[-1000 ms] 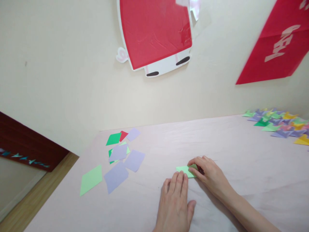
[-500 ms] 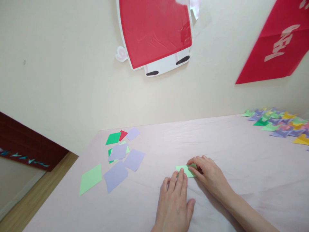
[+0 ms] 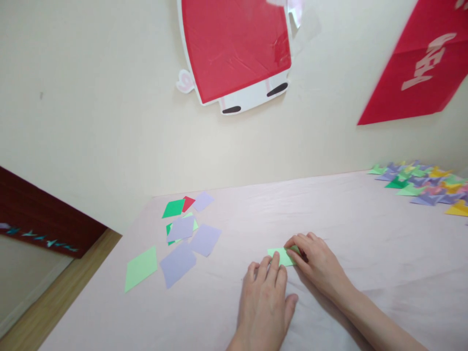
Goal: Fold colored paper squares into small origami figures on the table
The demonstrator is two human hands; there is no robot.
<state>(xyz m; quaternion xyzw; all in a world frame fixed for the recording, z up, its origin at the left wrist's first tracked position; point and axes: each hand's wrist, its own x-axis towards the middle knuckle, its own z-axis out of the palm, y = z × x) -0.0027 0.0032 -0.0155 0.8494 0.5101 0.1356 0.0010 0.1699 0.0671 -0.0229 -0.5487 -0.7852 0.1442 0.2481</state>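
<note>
A small folded light green paper (image 3: 286,259) lies on the pale pink cloth in front of me. My left hand (image 3: 263,303) rests flat with its fingers stretched out, the fingertips touching the paper's lower left edge. At the paper's right end, my right hand (image 3: 321,264) grips it between thumb and fingers, and its curled fingers hide that end. To the left of my hands lie loose paper squares: a light green sheet (image 3: 141,268), several lilac sheets (image 3: 178,264), a dark green sheet (image 3: 173,208) and a partly covered red sheet (image 3: 188,204).
Many folded paper pieces (image 3: 420,184) in several colours stand in rows at the table's far right. Behind the cloth-covered table (image 3: 241,214) rises a pale wall with a red and white cutout (image 3: 237,53) and a red banner (image 3: 405,78). The floor shows at left.
The view has shifted very slightly. Both hands stay at the light green paper in almost the same pose, with no clear change in its fold.
</note>
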